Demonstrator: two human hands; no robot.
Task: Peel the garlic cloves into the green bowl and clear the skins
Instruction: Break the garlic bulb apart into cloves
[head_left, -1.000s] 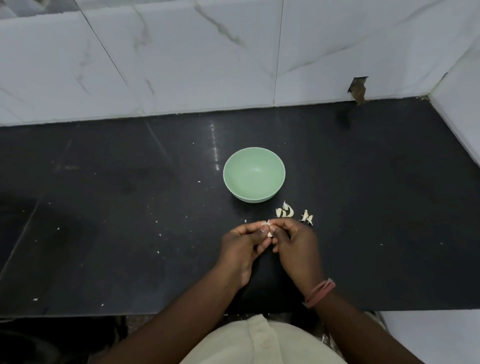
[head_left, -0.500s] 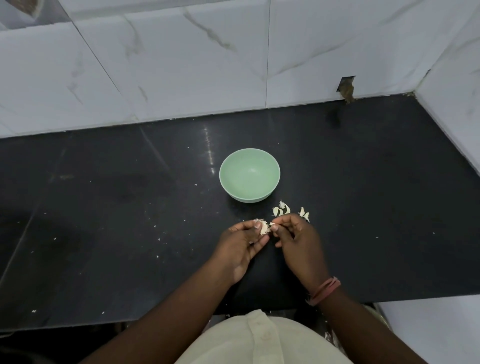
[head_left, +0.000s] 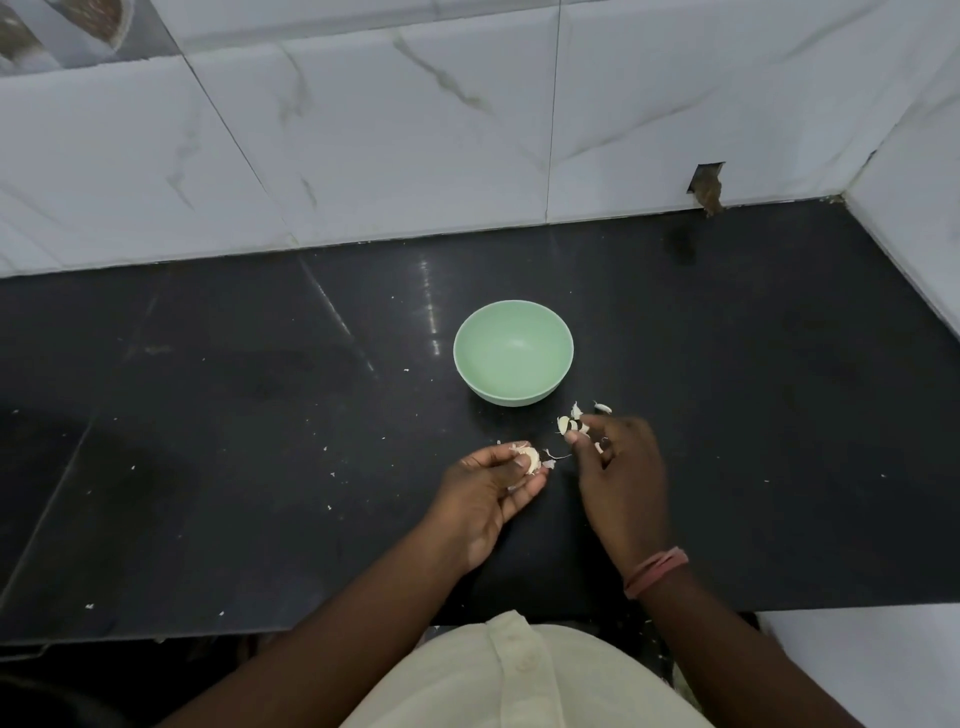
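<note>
Item: left hand (head_left: 493, 486). Fingers curled round one garlic clove (head_left: 530, 459), pinched against the thumb, with papery skin flaring off its near side. We hold it low over the black counter (head_left: 260, 441).

Item: right hand (head_left: 621, 467). We cannot tell whether its fingers grasp anything. The fingertips (head_left: 571, 438) reach into the loose cloves and skins (head_left: 571, 422) just beyond them. Motion blur hides any pinch.

Item: green bowl (head_left: 513, 353). It stands just beyond the fingertips of both hands and shows nothing inside.

Item: skin flakes (head_left: 550, 457), lying between the two hands, with finer specks scattered to the left of the left fingers.

Step in hand, as we judge it: early peeling, the first clove partly stripped and none yet delivered.

Next move calls for: the right fingers returning to the held clove, pulling away the remaining skin, then carrying the bare clove forward over the bowl rim. Skins gather afterwards.
</note>
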